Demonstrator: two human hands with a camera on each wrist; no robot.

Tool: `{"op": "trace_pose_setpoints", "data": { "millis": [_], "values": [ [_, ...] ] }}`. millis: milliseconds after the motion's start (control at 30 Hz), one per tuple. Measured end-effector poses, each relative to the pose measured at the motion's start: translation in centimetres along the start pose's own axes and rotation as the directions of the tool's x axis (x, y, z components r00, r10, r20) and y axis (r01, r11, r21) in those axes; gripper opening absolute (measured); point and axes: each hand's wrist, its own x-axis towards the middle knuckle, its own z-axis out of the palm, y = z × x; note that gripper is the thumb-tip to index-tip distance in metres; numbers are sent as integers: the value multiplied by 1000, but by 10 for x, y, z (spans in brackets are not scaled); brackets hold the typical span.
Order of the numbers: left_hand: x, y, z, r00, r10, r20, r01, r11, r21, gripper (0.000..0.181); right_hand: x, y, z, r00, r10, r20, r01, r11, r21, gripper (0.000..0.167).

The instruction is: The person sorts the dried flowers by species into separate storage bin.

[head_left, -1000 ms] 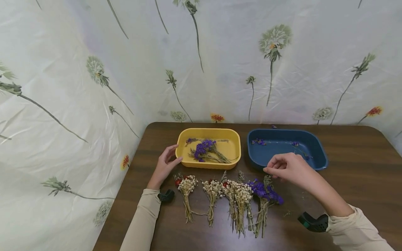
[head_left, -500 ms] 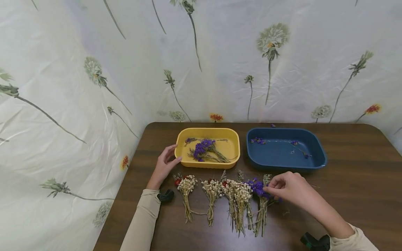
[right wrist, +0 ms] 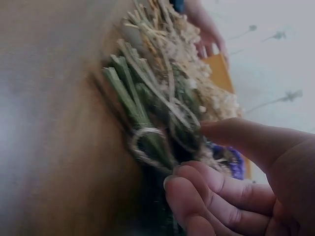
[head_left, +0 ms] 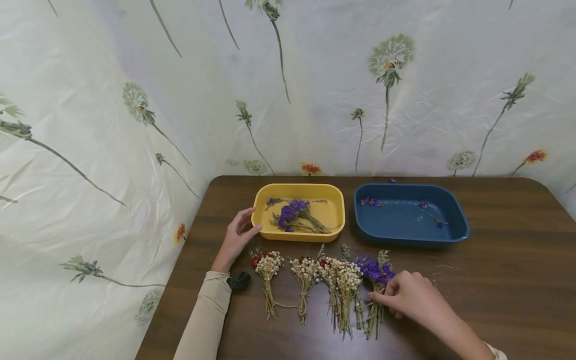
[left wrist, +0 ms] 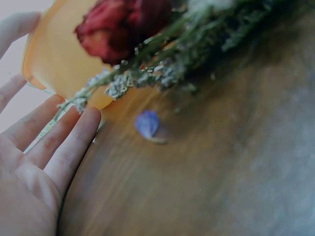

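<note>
My left hand (head_left: 237, 239) rests its fingertips against the left end of a yellow tray (head_left: 337, 220); in the left wrist view its fingers (left wrist: 64, 142) look nearly straight. My right hand (head_left: 411, 297) is at the stems of a dried bouquet with purple flowers (head_left: 375, 270). Its thumb and fingers stand apart on either side of those stems. In the right wrist view a loop of twine (right wrist: 142, 142) ties the stems just beyond the fingertips. Beside it lie several dried bouquets with small white flowers (head_left: 346, 275), some with red blooms, one being a white bouquet (head_left: 268, 265) at the left.
Loose purple-flowered stems (head_left: 292, 215) lie inside the yellow tray. A blue tray (head_left: 405, 235) to its right holds a few small purple sprigs (head_left: 371, 202). Bits of dry stem (head_left: 447, 266) and a fallen petal (left wrist: 147, 124) are on the brown table (head_left: 517, 240).
The right hand has moved from the front of the blue tray down to the purple bouquet's stems. My left hand stays at the yellow tray.
</note>
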Motion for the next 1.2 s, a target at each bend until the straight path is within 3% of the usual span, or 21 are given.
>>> {"op": "trace_pose_setpoints", "data": {
  "millis": [133,300,767,1200],
  "values": [
    [0,0,1,1000,1,-3,-1,1000,2,56,0,7,6,1000,-4,15,3,999,32,42],
    [1,-2,1,1000,7,-1,-7,1000,-10,55,1,15,9,997,-70,44,63,986,152,33],
    [0,-1,0,1000,5,8,-5,1000,-3,57,1,28,4,989,-80,127,14,892,451,25],
    [0,-1,0,1000,-13,0,13,1000,3,57,-1,27,-5,983,-185,3,160,857,490,22]
  ]
}}
